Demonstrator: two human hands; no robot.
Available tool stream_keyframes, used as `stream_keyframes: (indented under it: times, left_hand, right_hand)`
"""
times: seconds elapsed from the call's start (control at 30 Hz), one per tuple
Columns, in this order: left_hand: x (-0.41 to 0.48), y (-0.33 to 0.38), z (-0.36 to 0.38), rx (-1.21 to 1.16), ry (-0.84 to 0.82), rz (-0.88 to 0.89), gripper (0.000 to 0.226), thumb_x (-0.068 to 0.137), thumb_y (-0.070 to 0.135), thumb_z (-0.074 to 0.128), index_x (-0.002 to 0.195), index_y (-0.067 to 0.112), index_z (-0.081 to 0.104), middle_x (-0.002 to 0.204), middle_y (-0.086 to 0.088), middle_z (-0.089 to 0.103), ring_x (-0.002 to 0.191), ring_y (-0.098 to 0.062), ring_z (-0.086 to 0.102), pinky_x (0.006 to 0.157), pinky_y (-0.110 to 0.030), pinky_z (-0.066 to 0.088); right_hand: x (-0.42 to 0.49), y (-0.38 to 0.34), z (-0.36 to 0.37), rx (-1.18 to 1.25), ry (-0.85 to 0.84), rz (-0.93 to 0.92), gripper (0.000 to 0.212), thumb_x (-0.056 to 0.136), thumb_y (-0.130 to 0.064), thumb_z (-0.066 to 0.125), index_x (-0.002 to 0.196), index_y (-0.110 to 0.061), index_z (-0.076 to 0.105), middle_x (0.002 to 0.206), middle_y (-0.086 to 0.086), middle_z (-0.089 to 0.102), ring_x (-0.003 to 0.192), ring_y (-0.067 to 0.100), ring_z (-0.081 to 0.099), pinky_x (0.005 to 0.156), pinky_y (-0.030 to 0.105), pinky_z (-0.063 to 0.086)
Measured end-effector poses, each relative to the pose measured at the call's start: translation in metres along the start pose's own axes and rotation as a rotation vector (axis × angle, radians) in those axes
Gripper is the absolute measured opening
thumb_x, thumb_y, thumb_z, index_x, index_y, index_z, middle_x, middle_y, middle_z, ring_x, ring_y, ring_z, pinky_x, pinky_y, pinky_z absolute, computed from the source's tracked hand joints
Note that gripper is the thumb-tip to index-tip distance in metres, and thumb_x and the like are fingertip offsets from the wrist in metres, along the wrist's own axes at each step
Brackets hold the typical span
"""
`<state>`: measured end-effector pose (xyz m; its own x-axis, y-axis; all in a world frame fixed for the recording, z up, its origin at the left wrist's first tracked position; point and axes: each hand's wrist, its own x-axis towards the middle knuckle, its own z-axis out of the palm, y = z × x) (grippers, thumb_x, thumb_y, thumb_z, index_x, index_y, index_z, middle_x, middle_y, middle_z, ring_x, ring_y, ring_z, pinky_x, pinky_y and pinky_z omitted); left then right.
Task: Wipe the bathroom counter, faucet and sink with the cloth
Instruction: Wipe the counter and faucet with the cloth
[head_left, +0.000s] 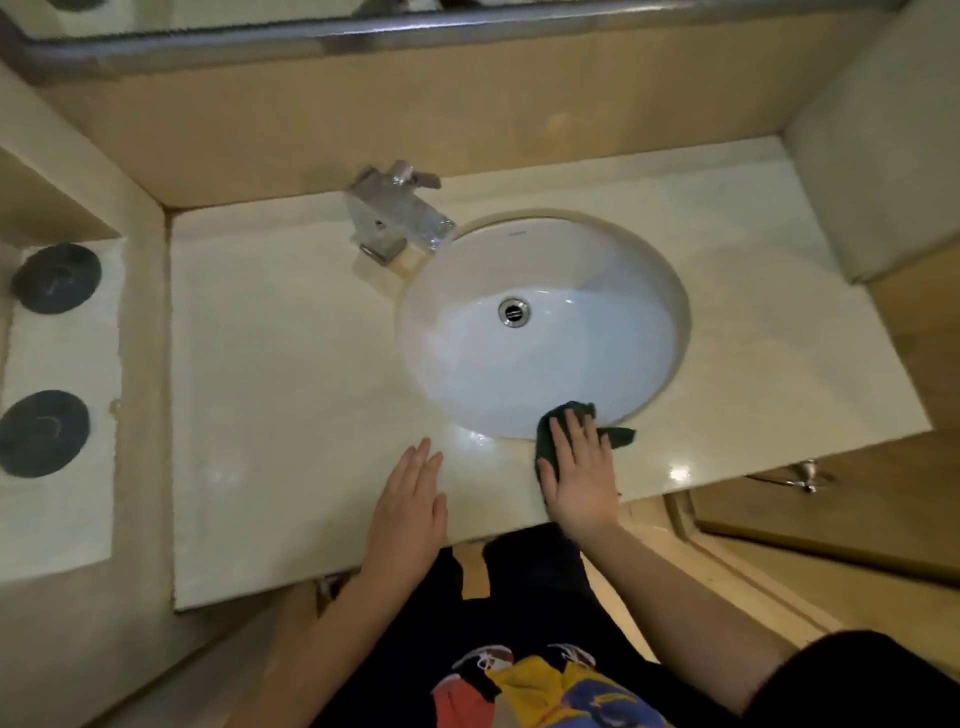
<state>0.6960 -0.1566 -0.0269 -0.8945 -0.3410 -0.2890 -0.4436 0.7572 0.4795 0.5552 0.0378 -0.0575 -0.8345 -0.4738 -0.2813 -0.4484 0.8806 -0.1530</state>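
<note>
A pale marble counter (270, 364) holds a round white sink (545, 364) with a metal drain (513, 311). A chrome faucet (397, 218) stands at the sink's back left. My right hand (579, 478) presses flat, fingers straight, on a dark green cloth (618, 434) at the sink's front rim, where basin meets counter. My left hand (410, 512) rests flat on the counter's front edge, left of the cloth, holding nothing.
Two dark round discs (56, 278) (44, 434) lie on a white shelf to the left. A mirror edge (260, 36) runs along the back wall. A cabinet door with a metal handle (802, 475) is below the counter at right.
</note>
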Motion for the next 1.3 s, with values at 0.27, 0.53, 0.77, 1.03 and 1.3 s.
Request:
stream_keyframes:
  times: [0.27, 0.53, 0.77, 1.03, 1.3]
  left_hand:
    - [0.059, 0.126, 0.040, 0.126, -0.131, 0.196, 0.052, 0.088, 0.023, 0.031, 0.132, 0.004, 0.052, 0.146, -0.014, 0.043, 0.133, -0.030, 0.042, 0.116, -0.027, 0.016]
    - [0.098, 0.213, 0.067, 0.138, -0.174, 0.194, 0.053, 0.087, 0.023, 0.030, 0.131, 0.005, 0.052, 0.146, -0.014, 0.042, 0.135, -0.031, 0.041, 0.112, -0.041, 0.028]
    - [0.131, 0.251, 0.072, 0.138, -0.152, 0.142, 0.054, 0.086, 0.023, 0.030, 0.132, 0.005, 0.052, 0.147, -0.013, 0.042, 0.133, -0.032, 0.043, 0.110, -0.044, 0.025]
    - [0.178, 0.261, 0.060, 0.089, -0.030, 0.055, 0.049, 0.094, 0.027, 0.037, 0.140, 0.013, 0.043, 0.155, -0.004, 0.028, 0.143, -0.022, 0.026, 0.115, -0.031, 0.015]
    - [0.194, 0.224, 0.045, -0.018, 0.080, -0.154, 0.055, 0.092, 0.037, 0.026, 0.139, 0.016, 0.045, 0.155, 0.003, 0.028, 0.143, -0.018, 0.027, 0.110, -0.026, 0.025]
  right_hand:
    - [0.003, 0.165, -0.020, -0.007, -0.057, -0.135, 0.060, 0.098, -0.045, 0.027, 0.152, -0.025, 0.010, 0.160, -0.001, 0.004, 0.147, 0.019, 0.004, 0.118, 0.042, 0.009]
    - [0.085, 0.300, -0.072, 0.115, 0.044, 0.396, 0.058, 0.101, -0.042, 0.018, 0.154, -0.022, 0.003, 0.161, 0.003, -0.002, 0.147, 0.022, -0.003, 0.120, 0.044, 0.006]
    - [0.095, 0.257, -0.068, -0.003, -0.063, -0.069, 0.062, 0.098, -0.051, 0.011, 0.153, -0.024, -0.001, 0.160, 0.001, -0.008, 0.147, 0.023, -0.010, 0.119, 0.049, 0.008]
    - [0.192, 0.295, -0.106, 0.009, -0.019, -0.087, 0.061, 0.098, -0.049, 0.015, 0.153, -0.024, 0.005, 0.161, -0.002, -0.002, 0.147, 0.018, -0.004, 0.120, 0.043, 0.004]
    - [0.352, 0.249, -0.137, 0.030, 0.085, 0.019, 0.062, 0.100, -0.045, 0.025, 0.153, -0.016, 0.011, 0.161, 0.006, 0.004, 0.147, 0.026, 0.003, 0.119, 0.045, 0.005]
